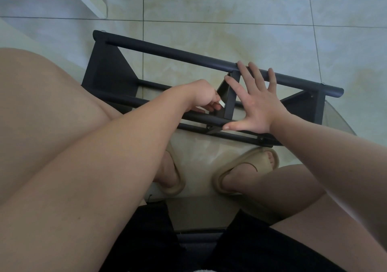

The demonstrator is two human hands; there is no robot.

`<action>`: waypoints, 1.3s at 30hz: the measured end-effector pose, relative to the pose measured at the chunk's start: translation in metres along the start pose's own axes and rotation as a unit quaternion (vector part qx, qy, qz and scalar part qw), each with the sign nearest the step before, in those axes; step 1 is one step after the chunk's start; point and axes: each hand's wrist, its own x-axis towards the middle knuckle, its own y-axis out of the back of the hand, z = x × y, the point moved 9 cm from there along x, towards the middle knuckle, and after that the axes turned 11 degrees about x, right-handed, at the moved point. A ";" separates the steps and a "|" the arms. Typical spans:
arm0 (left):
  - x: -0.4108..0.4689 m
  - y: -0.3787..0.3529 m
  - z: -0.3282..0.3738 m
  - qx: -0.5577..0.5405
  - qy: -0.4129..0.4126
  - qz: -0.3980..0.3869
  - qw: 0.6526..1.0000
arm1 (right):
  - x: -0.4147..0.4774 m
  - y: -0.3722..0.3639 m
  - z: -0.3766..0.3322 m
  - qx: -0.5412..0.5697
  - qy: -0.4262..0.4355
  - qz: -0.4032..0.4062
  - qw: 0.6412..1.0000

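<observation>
A seated person's left hand (204,95) pinches a small pale tool (222,103) at the centre bracket (230,104) of a black metal frame (167,50) lying on the tiled floor (209,3). Curled fingers hide most of the tool, so its type is unclear. Just right of the bracket, the right hand (257,102) presses on the frame with fingers spread wide. Beige slippers (247,171) stand nearer.

The glass tabletop (337,121) (rounded edge) carries the black metal rack (167,50), overhanging its far side.
</observation>
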 end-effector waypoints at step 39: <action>-0.011 0.000 0.012 0.313 -0.065 -0.043 0.947 | 0.000 0.000 0.000 -0.006 0.000 0.001 1.000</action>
